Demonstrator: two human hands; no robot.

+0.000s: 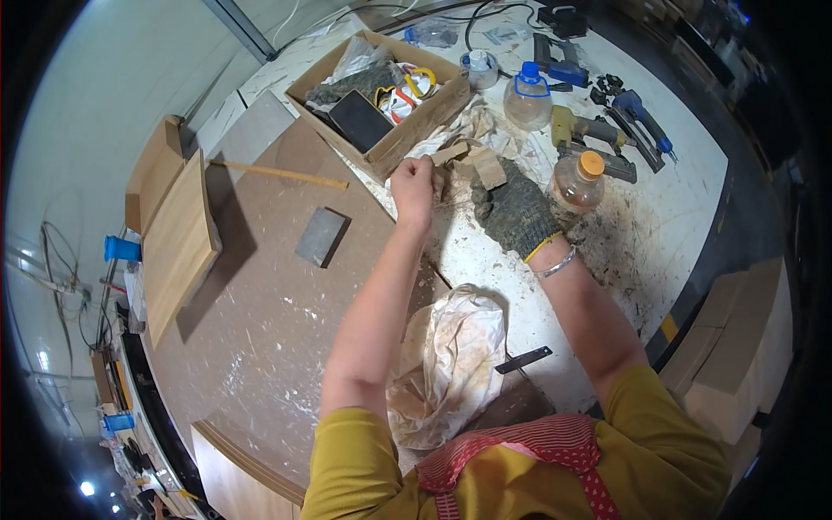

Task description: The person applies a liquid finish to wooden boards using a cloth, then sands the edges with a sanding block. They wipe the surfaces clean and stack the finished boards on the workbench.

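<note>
Landmark = cardboard box (425, 126). Nearest first: crumpled, stained white cloth (464, 347) is being supported by the bench, well apart from the box on its near side. Black flat bar (524, 359) is being placed by eye just right of that cloth, also nearer than the box. Grey rectangular block (320, 236) is being carried by the brown board (286, 303), near-left of the box.

Gloved right hand (518, 212) is being held out on the near-right side of the box. Glove fingers are being seen bent; whether anything is being clamped by them cannot be told. Bare left hand (412, 192) is being held close in front of the box's near corner, fingers being kept curled together in a fist. Torn brown sheet (487, 168) is being shown between the hands, right beside the box's near side, and is being partly overlapped by the glove; whether its left end is being pinched by the fist cannot be told.

Orange-capped bottle (576, 184) is being stood right of the box. Farther off, same side: yellowish power tool (581, 130), blue-capped bottle (528, 106). Inside the box, a dark glove (351, 85) is being contained.
</note>
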